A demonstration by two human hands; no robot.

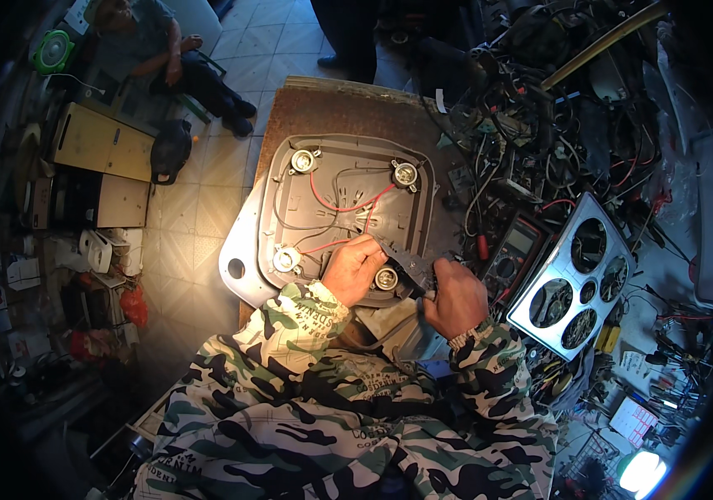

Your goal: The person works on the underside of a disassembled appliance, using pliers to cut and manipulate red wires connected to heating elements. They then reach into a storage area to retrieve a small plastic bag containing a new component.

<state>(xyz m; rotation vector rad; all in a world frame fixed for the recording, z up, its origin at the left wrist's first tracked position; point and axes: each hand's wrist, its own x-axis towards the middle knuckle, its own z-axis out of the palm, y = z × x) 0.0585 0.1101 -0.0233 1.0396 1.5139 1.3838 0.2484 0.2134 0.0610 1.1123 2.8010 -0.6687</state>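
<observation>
A brown-grey plastic shell [306, 204], rounded and square like an upturned bathroom scale, lies on the bench with round metal sensors [405, 174] at its corners. Red wires [320, 200] and dark ones run between them toward its middle. My left hand [352, 271] is closed in a pinch over the near side of the shell; what its fingertips hold is too small to make out. To its right, my right hand [456, 298] is closed around the near end of a dark grey flat piece [410, 265]. That piece slants up to my left fingertips; its exact kind is unclear.
A multimeter [516, 250] and a silver panel with round openings [545, 304] lie at my right. Tangled cables and parts [531, 125] fill the right side. A lamp [641, 473] glows at lower right. One person [181, 62] sits far left; another's dark legs [348, 37] stand beyond the bench.
</observation>
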